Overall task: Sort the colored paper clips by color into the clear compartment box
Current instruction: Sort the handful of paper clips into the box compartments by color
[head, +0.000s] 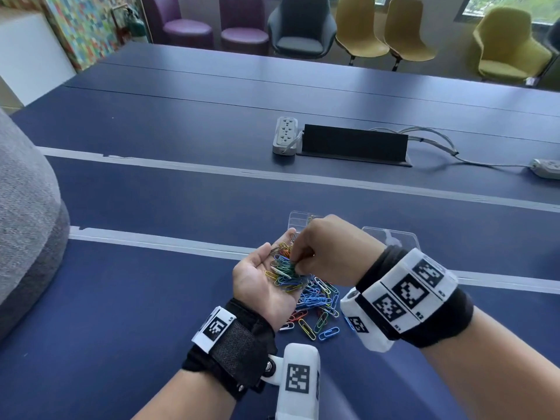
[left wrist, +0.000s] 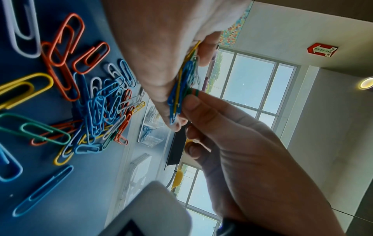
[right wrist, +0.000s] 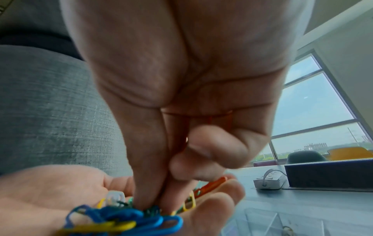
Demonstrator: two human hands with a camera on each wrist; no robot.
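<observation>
- Head view: my left hand (head: 266, 280) lies palm up and cupped above the dark blue desk (head: 151, 298), carrying a tangled handful of plastic-coated wire paper clips (head: 285, 272) in blue, yellow, green and white.
- My right hand (head: 328, 248) reaches down into that handful, thumb and fingertips (right wrist: 145, 198) pressed together around a green clip; exactly which one I cannot tell.
- The loose pile of coloured clips (head: 316, 307) on the desk beneath my hands remains unsorted: blue, orange, yellow, green, white.
- The clear plastic compartment box (head: 391, 237) sits just beyond my hands, mostly hidden. In the left wrist view, one compartment (left wrist: 149, 135) shows a few blue clips and another some paler ones.
- My judgement: sorting is at an early stage, with most clips left.
- The clips look smooth, glossy, thin and springy, and they interlock easily; the box walls are hard and transparent.
</observation>
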